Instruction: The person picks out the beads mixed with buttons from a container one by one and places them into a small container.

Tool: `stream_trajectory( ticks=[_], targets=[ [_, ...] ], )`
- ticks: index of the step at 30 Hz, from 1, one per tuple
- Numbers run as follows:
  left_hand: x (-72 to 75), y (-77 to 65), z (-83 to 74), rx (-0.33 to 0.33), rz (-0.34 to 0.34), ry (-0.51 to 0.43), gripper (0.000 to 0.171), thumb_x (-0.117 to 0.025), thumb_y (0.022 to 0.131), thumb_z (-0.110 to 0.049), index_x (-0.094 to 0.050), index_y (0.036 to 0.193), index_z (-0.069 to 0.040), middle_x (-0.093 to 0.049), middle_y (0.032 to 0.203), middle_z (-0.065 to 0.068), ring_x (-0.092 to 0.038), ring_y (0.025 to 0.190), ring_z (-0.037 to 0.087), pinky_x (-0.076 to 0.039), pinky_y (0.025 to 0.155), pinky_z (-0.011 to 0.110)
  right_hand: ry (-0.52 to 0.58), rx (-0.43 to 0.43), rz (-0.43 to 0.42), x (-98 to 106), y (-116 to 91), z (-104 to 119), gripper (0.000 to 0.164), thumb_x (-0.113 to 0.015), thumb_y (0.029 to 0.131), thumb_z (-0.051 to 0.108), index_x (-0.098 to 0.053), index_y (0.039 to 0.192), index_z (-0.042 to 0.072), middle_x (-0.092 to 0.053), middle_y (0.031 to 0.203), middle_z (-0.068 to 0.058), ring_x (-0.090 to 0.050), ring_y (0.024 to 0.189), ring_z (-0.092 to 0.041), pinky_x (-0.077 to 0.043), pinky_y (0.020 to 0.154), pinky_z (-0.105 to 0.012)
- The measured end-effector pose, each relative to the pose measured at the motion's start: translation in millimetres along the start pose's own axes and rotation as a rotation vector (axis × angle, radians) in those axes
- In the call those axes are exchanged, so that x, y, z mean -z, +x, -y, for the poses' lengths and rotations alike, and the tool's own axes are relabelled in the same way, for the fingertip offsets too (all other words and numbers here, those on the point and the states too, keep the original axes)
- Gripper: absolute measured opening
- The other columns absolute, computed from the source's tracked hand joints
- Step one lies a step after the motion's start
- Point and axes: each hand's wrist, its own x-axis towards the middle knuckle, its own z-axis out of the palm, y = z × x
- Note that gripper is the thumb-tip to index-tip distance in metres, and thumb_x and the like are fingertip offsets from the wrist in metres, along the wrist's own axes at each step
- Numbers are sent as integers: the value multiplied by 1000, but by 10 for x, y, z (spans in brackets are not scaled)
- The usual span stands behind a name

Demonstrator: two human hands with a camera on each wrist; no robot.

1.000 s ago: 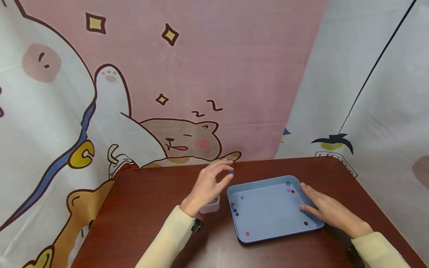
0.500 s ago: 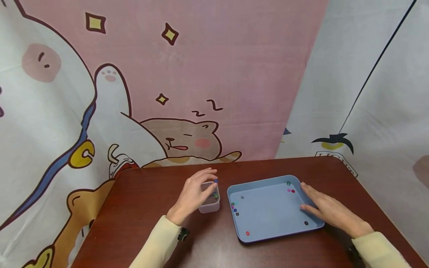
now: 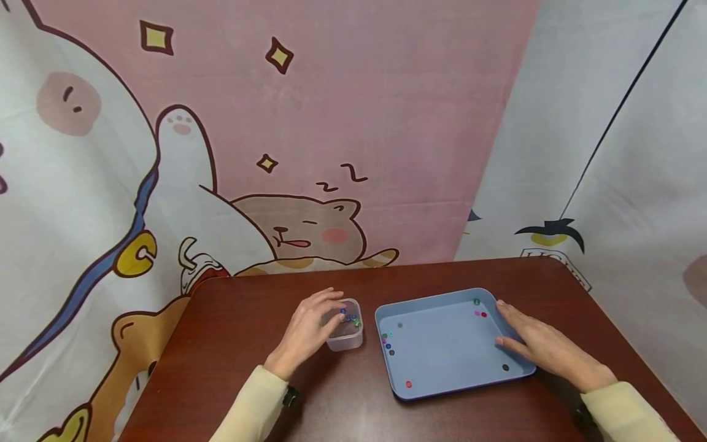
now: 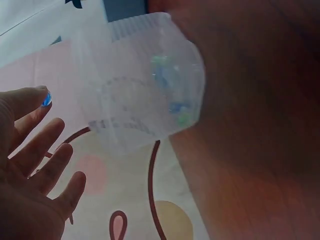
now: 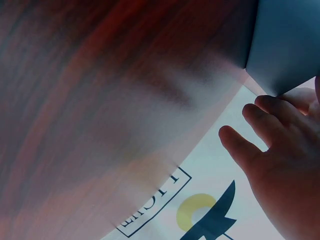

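My left hand pinches a small shiny blue bead between thumb and forefinger, the other fingers spread. It is at the left side of a clear plastic tub, with the fingertips over the rim. Several blue and green beads lie inside the tub, showing through its wall in the left wrist view. My right hand lies along the right edge of a blue tray, fingers extended and thumb reaching over the rim. In the right wrist view its fingers meet the tray's corner.
Beads of several colours are scattered in the tray, among them a red one, a black one and a green one. Tub and tray stand on a brown wooden table. A cartoon-printed cloth hangs behind it.
My left hand has moved left and down from beside the tray to the tub, carrying the blue bead and uncovering more of the tub. The right hand has stayed at the tray's edge.
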Motion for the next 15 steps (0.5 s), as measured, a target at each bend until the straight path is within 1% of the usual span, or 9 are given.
stream_trajectory(
  ticks=[5, 11, 15],
  targets=[
    [-35, -40, 54, 1, 17, 40, 19, -79, 93, -15, -80, 111, -8, -70, 132, 6, -57, 134, 31, -45, 106, 62, -6, 14, 1, 13, -2, -8, 95, -71, 93, 54, -35, 157, -6, -36, 160, -29, -39, 143, -51, -38, 108, -66],
    [-60, -68, 82, 2, 40, 56, 17, -79, 93, -15, -80, 108, -6, -69, 133, 9, -56, 134, 35, -44, 106, 63, -14, 15, -3, 9, -5, -12, 95, -70, 94, 55, -35, 158, -5, -36, 161, -28, -39, 143, -51, -37, 108, -66],
    [-76, -79, 98, 14, 61, 87, 17, -79, 93, -17, -81, 108, -9, -68, 134, 7, -55, 136, 34, -44, 107, 61, -8, 13, -2, 2, -6, -16, 95, -70, 94, 55, -35, 158, -4, -36, 161, -28, -39, 143, -50, -37, 109, -66]
  ],
)
